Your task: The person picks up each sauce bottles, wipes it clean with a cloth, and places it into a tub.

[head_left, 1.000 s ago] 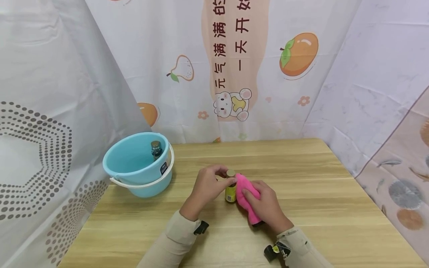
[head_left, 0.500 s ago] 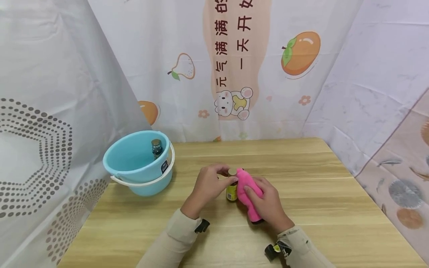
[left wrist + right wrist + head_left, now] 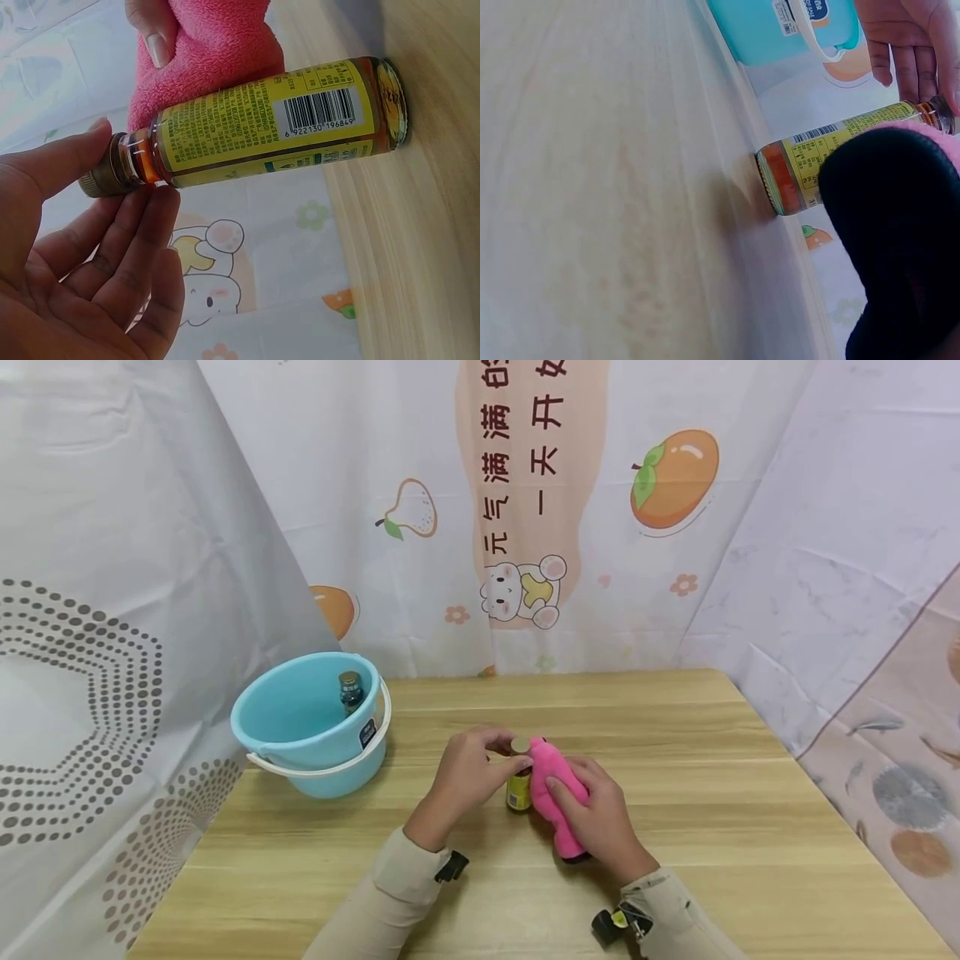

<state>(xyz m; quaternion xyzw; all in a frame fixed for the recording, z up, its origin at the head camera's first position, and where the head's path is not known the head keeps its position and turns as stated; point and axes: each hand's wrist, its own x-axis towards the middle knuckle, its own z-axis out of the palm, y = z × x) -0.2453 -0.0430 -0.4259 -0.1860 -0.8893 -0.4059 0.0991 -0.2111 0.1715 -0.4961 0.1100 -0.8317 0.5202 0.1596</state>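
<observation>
A small glass bottle (image 3: 255, 124) with a yellow label and a gold-brown cap (image 3: 101, 174) stands upright on the wooden table. My left hand (image 3: 468, 777) pinches it at the cap and neck, thumb on one side and fingertips on the other. In my right hand (image 3: 596, 810) is a fluffy pink cloth (image 3: 551, 793), bunched up and pressed against the bottle's right side. A black part (image 3: 900, 232) at the cloth's lower end fills much of the right wrist view and covers some of the bottle there.
At the table's left stands a light blue bucket (image 3: 337, 785) with a white handle (image 3: 322, 772). Another capped bottle (image 3: 351, 693), dark, leans inside it. A printed curtain (image 3: 420, 593) hangs behind the table (image 3: 675, 760).
The pink cloth and my right hand have shifted slightly up along the bottle. My left hand keeps its hold on the bottle, which stays in nearly the same place.
</observation>
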